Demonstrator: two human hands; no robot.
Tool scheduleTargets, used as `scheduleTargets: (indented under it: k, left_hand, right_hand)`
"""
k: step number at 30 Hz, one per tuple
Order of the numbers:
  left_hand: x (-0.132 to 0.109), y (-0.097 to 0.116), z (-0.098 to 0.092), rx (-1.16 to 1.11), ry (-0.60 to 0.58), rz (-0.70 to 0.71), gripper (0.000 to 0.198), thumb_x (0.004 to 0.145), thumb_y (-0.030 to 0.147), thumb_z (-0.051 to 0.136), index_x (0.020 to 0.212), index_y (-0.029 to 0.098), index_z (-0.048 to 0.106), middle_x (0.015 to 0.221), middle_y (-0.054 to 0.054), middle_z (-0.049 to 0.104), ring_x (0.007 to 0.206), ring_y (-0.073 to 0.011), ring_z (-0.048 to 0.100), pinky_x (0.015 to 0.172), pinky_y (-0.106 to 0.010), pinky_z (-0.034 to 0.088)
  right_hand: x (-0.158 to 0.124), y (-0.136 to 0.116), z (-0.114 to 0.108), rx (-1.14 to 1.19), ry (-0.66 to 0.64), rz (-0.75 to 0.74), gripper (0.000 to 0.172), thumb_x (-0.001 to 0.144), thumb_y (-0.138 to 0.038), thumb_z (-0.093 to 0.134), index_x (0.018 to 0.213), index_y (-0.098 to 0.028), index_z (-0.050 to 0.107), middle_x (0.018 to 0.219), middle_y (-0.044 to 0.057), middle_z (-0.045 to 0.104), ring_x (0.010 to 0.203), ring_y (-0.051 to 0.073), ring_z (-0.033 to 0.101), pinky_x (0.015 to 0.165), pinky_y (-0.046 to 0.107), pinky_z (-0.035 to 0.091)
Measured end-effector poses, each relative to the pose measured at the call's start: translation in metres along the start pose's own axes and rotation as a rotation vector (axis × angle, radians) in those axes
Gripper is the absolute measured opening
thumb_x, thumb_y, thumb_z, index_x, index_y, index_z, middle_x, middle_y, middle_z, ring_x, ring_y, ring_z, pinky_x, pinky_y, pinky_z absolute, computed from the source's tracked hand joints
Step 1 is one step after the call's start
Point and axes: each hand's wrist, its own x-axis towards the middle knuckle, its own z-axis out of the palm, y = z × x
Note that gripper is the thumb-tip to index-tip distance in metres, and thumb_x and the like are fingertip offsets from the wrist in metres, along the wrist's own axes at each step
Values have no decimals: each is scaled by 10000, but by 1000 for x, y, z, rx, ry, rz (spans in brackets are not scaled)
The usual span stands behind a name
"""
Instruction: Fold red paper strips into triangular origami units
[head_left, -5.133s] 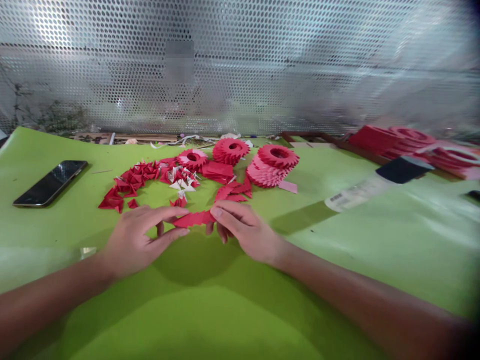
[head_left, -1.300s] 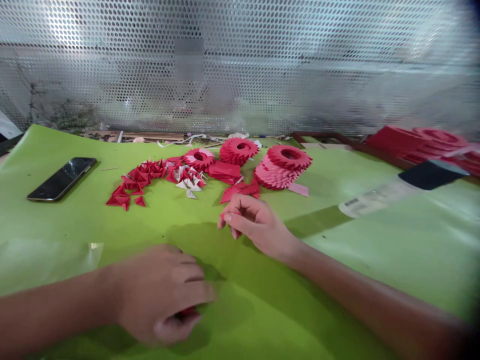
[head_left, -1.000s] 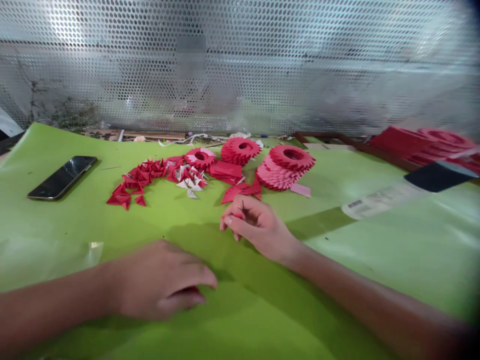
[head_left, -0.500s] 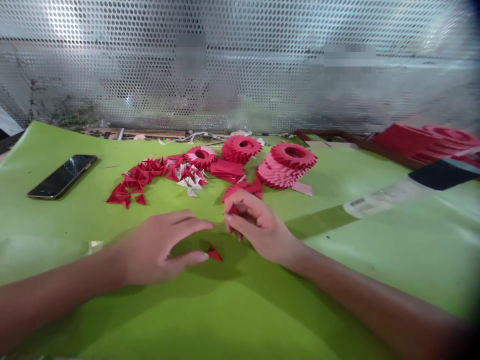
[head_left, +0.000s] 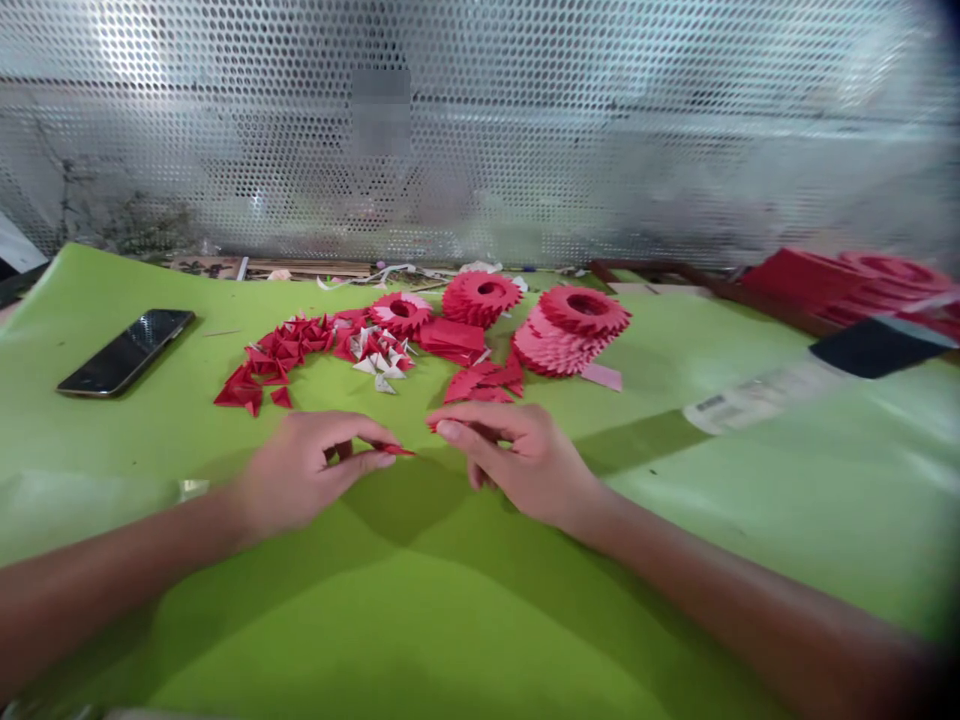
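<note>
My left hand [head_left: 307, 465] pinches a small red folded paper triangle [head_left: 397, 450], its tip pointing right. Facing it, a little apart, my right hand [head_left: 525, 455] is closed on a red folded paper piece [head_left: 433, 424], mostly hidden by the fingers. Beyond the hands lie a heap of red folded triangles [head_left: 289, 345] and some white ones [head_left: 381, 365]. Several more red paper pieces [head_left: 480, 383] rest just behind my right hand.
Ring-shaped red and pink paper stacks [head_left: 570, 340] stand at the back. A phone [head_left: 127, 352] lies at left. On the right are a clear bottle with a black cap [head_left: 881, 348] and red paper work [head_left: 825, 285]. A perforated metal screen [head_left: 480, 190] closes off the back.
My left hand has taken the red triangle from the green surface between finger and thumb and lifted it. My right hand has turned slightly, its fingertips now pointing left.
</note>
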Motion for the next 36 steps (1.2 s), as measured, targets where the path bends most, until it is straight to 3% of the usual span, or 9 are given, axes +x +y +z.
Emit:
scheduleTargets:
  k: [6, 13, 23, 36]
  left_hand:
    - [-1, -5, 1, 19, 95, 111, 254, 949, 430, 617, 953, 250, 795, 853, -5, 802, 635, -142, 719, 513, -207, 502]
    - [-7, -1, -1, 304, 223, 369, 455, 1026, 480, 451, 852, 224, 785, 704, 21, 777, 556, -100, 685, 535, -198, 459]
    - [-8, 4, 1, 318, 273, 437, 460, 1036, 454, 448, 811, 208, 765, 647, 26, 756, 520, -93, 665, 494, -196, 432]
    - [-8, 5, 0, 363, 280, 467, 446, 1048, 401, 444, 805, 201, 760, 627, 39, 738, 503, -78, 636, 494, -190, 414]
  right_hand:
    - [-1, 0, 3, -245, 117, -432, 151, 944, -253, 645, 923, -176, 773, 735, 27, 739, 597, 121, 633, 490, 219, 463]
    - [-7, -5, 4, -388, 206, -758, 87, 894, -151, 702, 971, -175, 737, 825, 14, 771, 673, 113, 692, 611, 221, 557]
    - [-12, -8, 4, -514, 251, -873, 95, 902, -146, 691, 987, -186, 693, 792, -28, 764, 574, 87, 649, 550, 220, 508]
    - [-10, -5, 5, -422, 201, -780, 73, 896, -144, 687, 958, -180, 698, 764, -11, 749, 574, 92, 638, 525, 214, 491]
